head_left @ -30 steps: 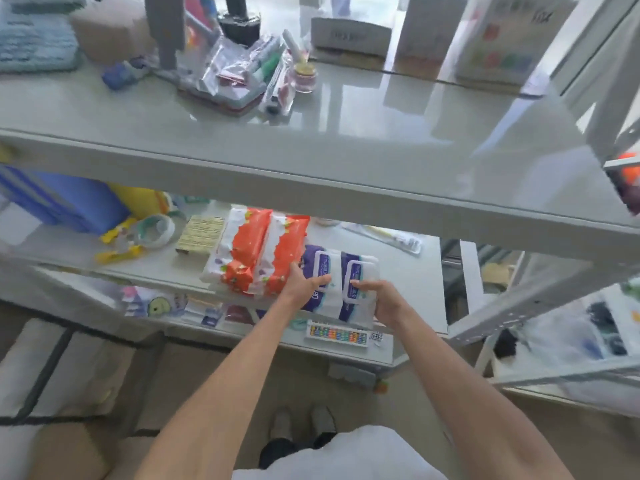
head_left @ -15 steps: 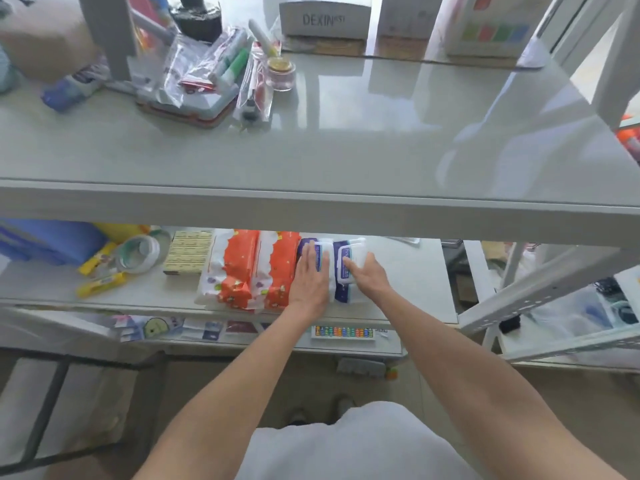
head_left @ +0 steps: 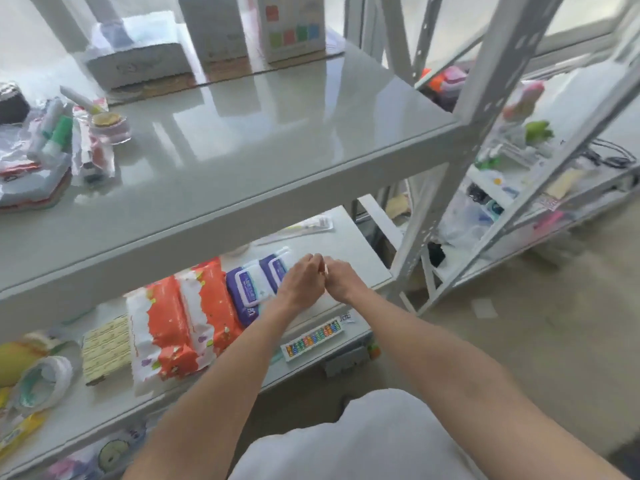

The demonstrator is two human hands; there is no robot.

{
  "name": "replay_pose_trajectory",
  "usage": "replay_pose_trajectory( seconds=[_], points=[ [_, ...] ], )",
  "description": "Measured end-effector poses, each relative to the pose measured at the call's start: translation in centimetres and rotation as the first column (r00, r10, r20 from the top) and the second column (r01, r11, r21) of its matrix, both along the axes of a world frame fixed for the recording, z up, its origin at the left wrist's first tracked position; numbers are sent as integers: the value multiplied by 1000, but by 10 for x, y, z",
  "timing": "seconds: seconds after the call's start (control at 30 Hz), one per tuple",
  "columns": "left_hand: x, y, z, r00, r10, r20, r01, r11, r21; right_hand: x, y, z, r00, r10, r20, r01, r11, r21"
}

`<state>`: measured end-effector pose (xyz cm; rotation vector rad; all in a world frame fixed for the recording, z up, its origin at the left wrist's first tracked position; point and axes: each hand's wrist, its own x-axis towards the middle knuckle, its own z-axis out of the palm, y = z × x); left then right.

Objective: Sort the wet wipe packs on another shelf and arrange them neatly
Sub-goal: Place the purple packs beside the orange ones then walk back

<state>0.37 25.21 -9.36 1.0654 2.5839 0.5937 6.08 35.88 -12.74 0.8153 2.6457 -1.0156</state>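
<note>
Four wet wipe packs lay side by side in a row on the middle shelf (head_left: 349, 244): two orange packs (head_left: 188, 320) to the left and two purple packs (head_left: 258, 282) to the right, each touching its neighbour and all turned the same way. Judging by that row, the sorting looked nearly finished, with at most a small straightening left; whether more packs waited elsewhere could not be told. The left hand (head_left: 301, 284) hung over the right edge of the purple packs, fingers curled, seemingly holding nothing. The right hand (head_left: 341, 278) sat just beside it, almost touching, also loosely curled; something small and pale showed between the two hands, too blurred to name. Print on the purple packs' lids and on the orange wrappers was too blurred to read. A box (head_left: 294, 26) on the top shelf bore coloured squares, but no legible words.
</note>
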Motion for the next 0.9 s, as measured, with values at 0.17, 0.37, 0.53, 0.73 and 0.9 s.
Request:
replay_pose_trajectory(
  seconds=[0.17, 0.37, 0.53, 0.73, 0.9],
  points=[
    [69, 64, -2, 930, -350, 115, 350, 936, 19, 114, 44, -13, 917, -394, 57, 398, 905, -150],
    [173, 141, -19, 754, -599, 272, 614, 789, 35, 297, 61, 6, 454, -890, -38, 884, 445, 143],
    [271, 184, -18, 615, -743, 263, 770, 638, 2, 417, 58, 1, 211, -976, 45, 959, 215, 184],
    [337, 255, -36, 490, -841, 229, 872, 469, -142, 514, 107, -28, 58, -990, 127, 986, 77, 145],
    [381, 357, -40, 496, -833, 246, 862, 440, -251, 570, 197, -34, 58, -989, 136, 992, 72, 99]
  ],
)
